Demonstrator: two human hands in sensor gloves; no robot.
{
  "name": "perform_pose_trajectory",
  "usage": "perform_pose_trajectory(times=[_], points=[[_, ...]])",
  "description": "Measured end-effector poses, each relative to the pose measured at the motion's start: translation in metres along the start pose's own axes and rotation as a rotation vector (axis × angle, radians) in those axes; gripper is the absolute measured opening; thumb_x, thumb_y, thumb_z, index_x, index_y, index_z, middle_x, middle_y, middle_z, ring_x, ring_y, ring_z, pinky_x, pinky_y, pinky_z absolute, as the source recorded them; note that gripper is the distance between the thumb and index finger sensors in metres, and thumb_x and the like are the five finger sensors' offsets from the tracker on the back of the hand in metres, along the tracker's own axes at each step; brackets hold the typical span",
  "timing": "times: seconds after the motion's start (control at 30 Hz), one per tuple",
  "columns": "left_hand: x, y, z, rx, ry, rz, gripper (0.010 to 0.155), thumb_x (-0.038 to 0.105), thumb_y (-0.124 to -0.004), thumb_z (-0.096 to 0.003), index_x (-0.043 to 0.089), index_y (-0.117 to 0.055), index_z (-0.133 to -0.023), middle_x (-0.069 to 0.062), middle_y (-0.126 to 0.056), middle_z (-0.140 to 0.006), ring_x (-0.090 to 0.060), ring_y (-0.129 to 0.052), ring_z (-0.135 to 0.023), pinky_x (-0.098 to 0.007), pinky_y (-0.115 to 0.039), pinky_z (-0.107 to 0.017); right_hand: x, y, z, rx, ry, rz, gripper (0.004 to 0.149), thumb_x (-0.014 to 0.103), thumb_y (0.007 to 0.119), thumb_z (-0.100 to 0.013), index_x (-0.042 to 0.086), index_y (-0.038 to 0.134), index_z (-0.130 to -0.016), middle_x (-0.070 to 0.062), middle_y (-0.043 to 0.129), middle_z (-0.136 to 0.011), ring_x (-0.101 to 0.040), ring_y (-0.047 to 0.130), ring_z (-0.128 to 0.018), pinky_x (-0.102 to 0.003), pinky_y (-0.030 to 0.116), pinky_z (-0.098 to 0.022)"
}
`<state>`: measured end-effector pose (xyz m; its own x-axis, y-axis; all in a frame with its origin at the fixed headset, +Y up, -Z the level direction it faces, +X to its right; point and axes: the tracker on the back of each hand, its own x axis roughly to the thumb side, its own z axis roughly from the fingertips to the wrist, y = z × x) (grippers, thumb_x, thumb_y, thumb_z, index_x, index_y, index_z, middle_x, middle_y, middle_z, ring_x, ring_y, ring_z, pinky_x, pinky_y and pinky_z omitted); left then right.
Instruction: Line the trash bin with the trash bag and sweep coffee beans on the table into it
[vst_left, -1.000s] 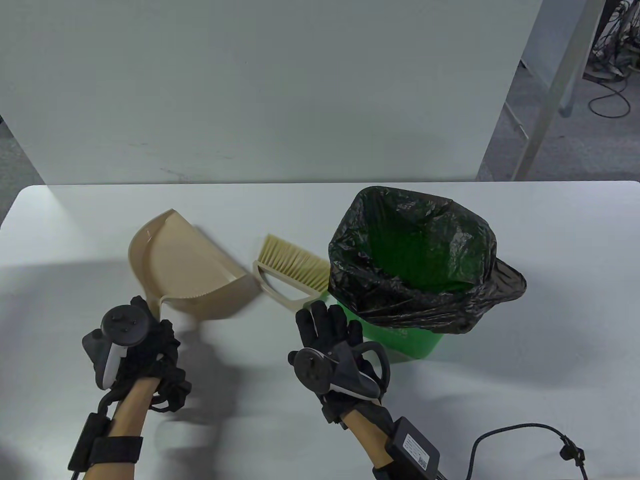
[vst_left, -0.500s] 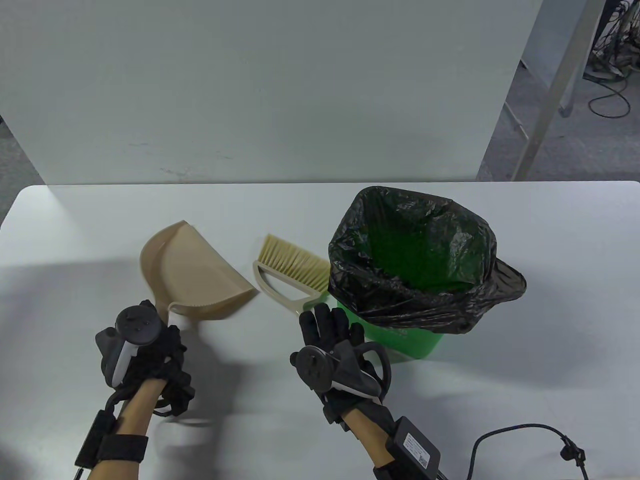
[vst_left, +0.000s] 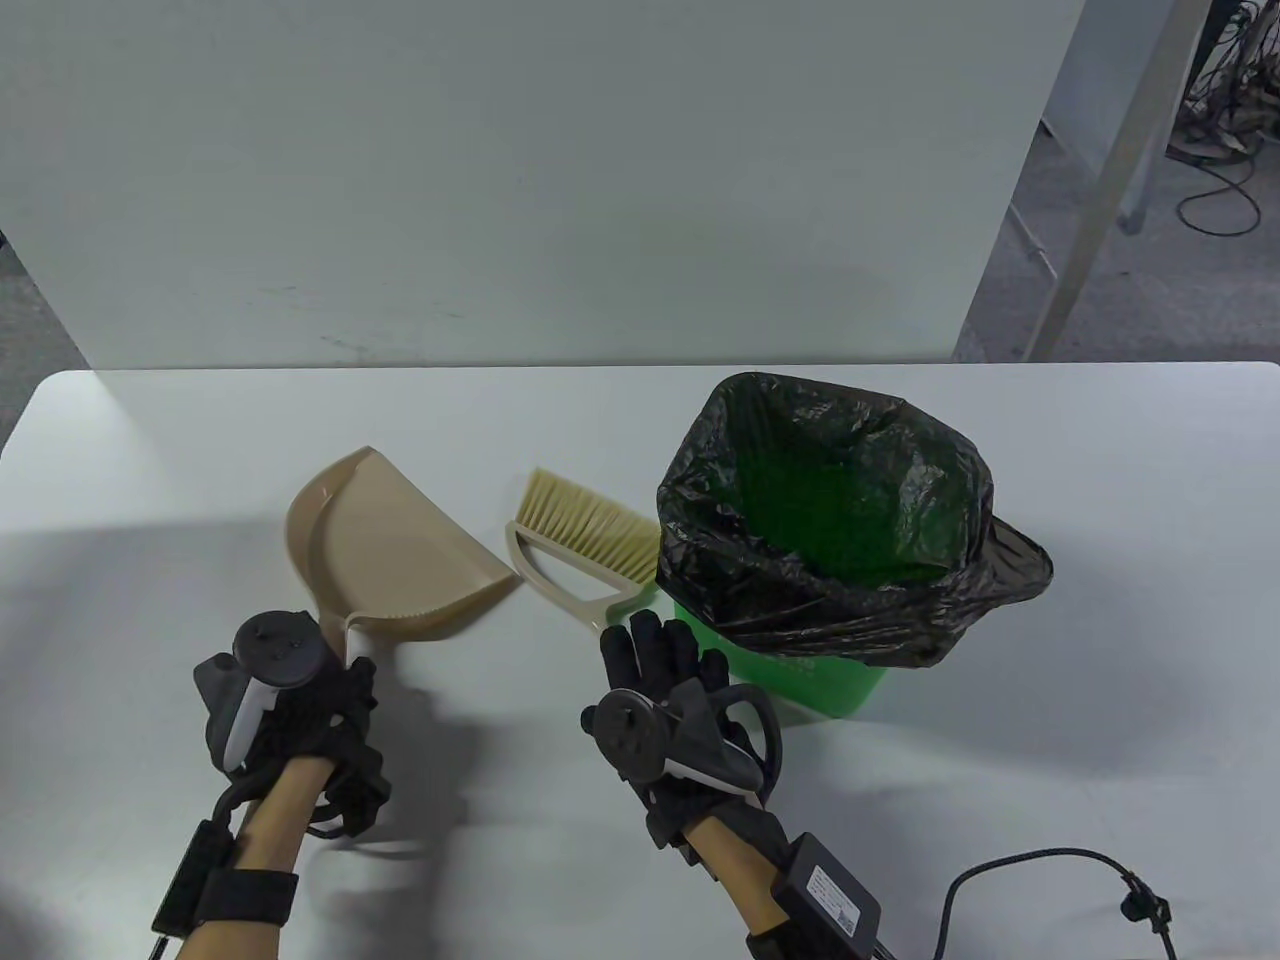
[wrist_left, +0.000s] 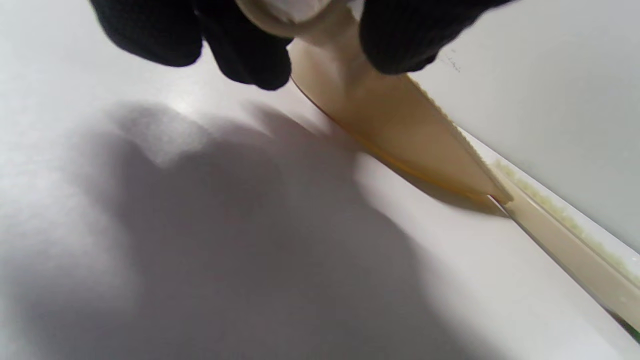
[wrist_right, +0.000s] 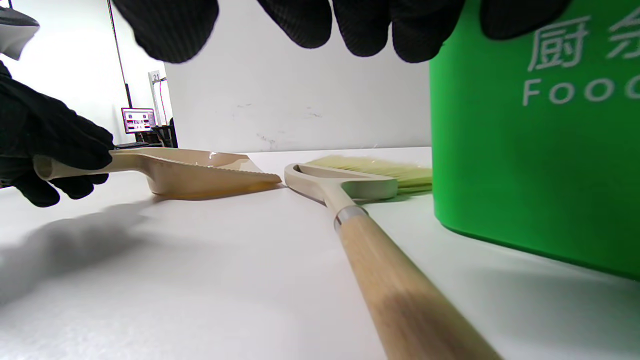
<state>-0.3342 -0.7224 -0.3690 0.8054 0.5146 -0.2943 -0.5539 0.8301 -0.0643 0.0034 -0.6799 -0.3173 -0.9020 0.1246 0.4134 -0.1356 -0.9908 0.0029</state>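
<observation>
A beige dustpan (vst_left: 390, 545) lies left of centre on the white table; my left hand (vst_left: 335, 690) grips its handle, fingers curled round it (wrist_left: 240, 50). The dustpan (wrist_left: 400, 130) sits low on the table with its toothed edge close to the brush. The brush (vst_left: 580, 540) lies flat beside the green bin (vst_left: 810, 680), which is lined with a black bag (vst_left: 830, 520). My right hand (vst_left: 655, 645) hovers over the wooden brush handle (wrist_right: 390, 280) with its fingers (wrist_right: 365, 25) hanging loose and touching nothing. I see no coffee beans in any view.
A black box with a cable (vst_left: 1040, 865) lies at the near right. A white panel (vst_left: 540, 180) stands behind the table's far edge. The bin (wrist_right: 525, 150) is right beside my right hand, and the dustpan (wrist_right: 200, 175) and left hand (wrist_right: 50, 145) are to its left.
My left hand has carried the dustpan to the right, closer to the brush. My right hand has crept slightly forward over the brush handle.
</observation>
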Motion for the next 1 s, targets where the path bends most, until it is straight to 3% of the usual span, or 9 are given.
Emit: perform_pose_trajectory(times=[0.1, 0.2, 0.4, 0.53, 0.67, 0.87, 1.0], points=[[0.004, 0.006, 0.002, 0.003, -0.019, -0.039, 0.089, 0.041, -0.07, -0.0627, -0.01, -0.017, -0.113, -0.042, -0.031, -0.114, -0.059, -0.066, -0.095, -0.08, -0.059, -0.062, -0.001, 0.0, 0.0, -0.001, 0.003, -0.005, 0.074, 0.045, 0.056, -0.062, -0.001, 0.033, -0.116, -0.039, 0.033, -0.119, -0.066, 0.043, -0.1, -0.081, 0.043, -0.062], [0.011, 0.013, 0.008, 0.058, -0.067, -0.072, 0.093, 0.044, -0.071, -0.062, -0.009, -0.014, -0.114, -0.042, -0.018, -0.116, -0.07, -0.042, -0.104, -0.092, -0.034, -0.059, -0.001, 0.0, 0.0, -0.004, 0.004, -0.007, 0.074, 0.045, 0.056, -0.062, -0.001, 0.032, -0.116, -0.039, 0.032, -0.119, -0.066, 0.043, -0.1, -0.081, 0.043, -0.062], [0.036, 0.024, 0.027, 0.125, -0.27, -0.138, 0.095, 0.05, -0.068, -0.0614, -0.003, -0.012, -0.116, -0.036, -0.008, -0.12, -0.072, -0.019, -0.107, -0.094, -0.014, -0.052, -0.002, 0.0, -0.001, -0.007, 0.004, -0.009, 0.074, 0.046, 0.056, -0.062, -0.001, 0.032, -0.116, -0.039, 0.032, -0.119, -0.066, 0.043, -0.1, -0.081, 0.043, -0.062], [0.057, 0.02, 0.044, 0.125, -0.451, -0.2, 0.094, 0.055, -0.065, -0.0616, 0.003, -0.011, -0.118, -0.029, -0.005, -0.124, -0.069, -0.013, -0.109, -0.092, -0.01, -0.052, -0.003, -0.001, -0.001, -0.013, 0.009, -0.013, 0.074, 0.046, 0.056, -0.062, -0.001, 0.032, -0.116, -0.039, 0.032, -0.119, -0.066, 0.042, -0.1, -0.081, 0.043, -0.062], [0.078, 0.005, 0.057, 0.008, -0.614, -0.223, 0.092, 0.055, -0.062, -0.0625, 0.008, -0.005, -0.118, -0.024, 0.001, -0.124, -0.066, -0.007, -0.108, -0.09, -0.009, -0.054, -0.004, -0.001, -0.001, -0.012, 0.015, -0.014, 0.075, 0.046, 0.056, -0.062, -0.001, 0.032, -0.116, -0.039, 0.032, -0.119, -0.067, 0.042, -0.1, -0.081, 0.043, -0.062], [0.095, -0.014, 0.067, -0.03, -0.677, -0.365, 0.091, 0.059, -0.06, -0.0619, 0.012, -0.008, -0.119, -0.02, -0.003, -0.126, -0.064, -0.008, -0.108, -0.09, -0.01, -0.055, -0.006, -0.001, -0.001, -0.002, 0.026, -0.019, 0.074, 0.046, 0.055, -0.062, -0.001, 0.032, -0.116, -0.04, 0.031, -0.119, -0.067, 0.042, -0.1, -0.081, 0.042, -0.062], [0.095, -0.017, 0.068, -0.043, -0.683, -0.363, 0.09, 0.059, -0.059, -0.0618, 0.012, -0.009, -0.12, -0.02, -0.005, -0.127, -0.064, -0.009, -0.109, -0.09, -0.011, -0.055, -0.007, 0.0, -0.001, 0.002, 0.03, -0.023, 0.075, 0.046, 0.055, -0.062, -0.001, 0.032, -0.116, -0.039, 0.031, -0.119, -0.067, 0.042, -0.1, -0.081, 0.042, -0.062]])
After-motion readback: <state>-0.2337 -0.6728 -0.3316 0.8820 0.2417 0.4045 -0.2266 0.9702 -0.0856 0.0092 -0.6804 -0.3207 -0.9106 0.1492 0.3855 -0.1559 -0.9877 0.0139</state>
